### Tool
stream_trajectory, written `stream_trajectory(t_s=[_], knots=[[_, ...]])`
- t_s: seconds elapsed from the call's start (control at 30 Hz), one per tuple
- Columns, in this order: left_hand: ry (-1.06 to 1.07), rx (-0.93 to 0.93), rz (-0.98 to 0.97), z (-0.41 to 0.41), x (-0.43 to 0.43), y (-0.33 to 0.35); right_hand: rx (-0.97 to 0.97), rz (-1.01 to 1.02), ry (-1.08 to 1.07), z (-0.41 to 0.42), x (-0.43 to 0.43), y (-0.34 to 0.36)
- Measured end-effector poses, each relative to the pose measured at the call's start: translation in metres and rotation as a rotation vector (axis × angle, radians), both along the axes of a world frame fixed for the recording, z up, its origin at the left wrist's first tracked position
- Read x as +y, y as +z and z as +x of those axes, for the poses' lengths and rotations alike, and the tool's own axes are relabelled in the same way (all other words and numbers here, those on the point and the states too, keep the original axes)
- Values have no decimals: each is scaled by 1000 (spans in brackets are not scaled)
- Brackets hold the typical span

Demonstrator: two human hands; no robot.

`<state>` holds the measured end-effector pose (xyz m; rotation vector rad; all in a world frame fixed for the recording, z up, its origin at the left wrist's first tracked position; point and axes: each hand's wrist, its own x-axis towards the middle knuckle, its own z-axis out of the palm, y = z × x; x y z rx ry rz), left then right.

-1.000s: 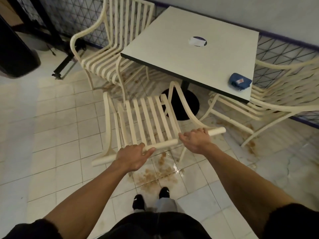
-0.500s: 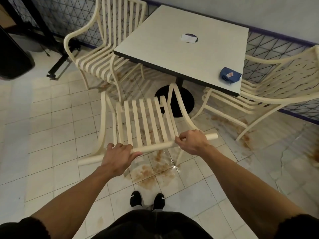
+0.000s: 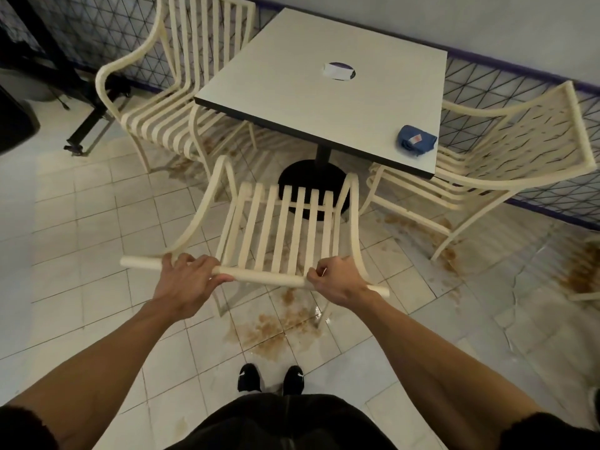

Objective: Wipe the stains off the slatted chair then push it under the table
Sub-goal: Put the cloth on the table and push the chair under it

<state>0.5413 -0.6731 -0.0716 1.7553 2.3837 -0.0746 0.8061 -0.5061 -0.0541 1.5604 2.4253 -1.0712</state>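
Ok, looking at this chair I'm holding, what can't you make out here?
All in the head view:
- Slatted chair: any stains on its slats are too small and dim to tell.
- Blue cloth: its label is too small to read.
- Table: the top of its post is hidden under the tabletop.
- Dark object at the left: cut off by the frame edge.

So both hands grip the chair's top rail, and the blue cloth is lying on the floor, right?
Not quite: the head view shows the blue cloth on the table, near its right corner. The left hand and right hand do grip the chair's top rail.
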Motion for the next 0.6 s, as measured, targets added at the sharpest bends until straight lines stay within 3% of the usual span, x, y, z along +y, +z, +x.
stream_trajectory(t_s=[0.3,0.43,0.6], knots=[[-25,-40,-61,-27,50,8,-39,156,-42,-14,2,-6],[-74,-45,-61,-37,71,9,-241,292,201,-11,13,-9],[-89,-80,-57,-49,91,6,-418,368,292,-23,27,-4]])
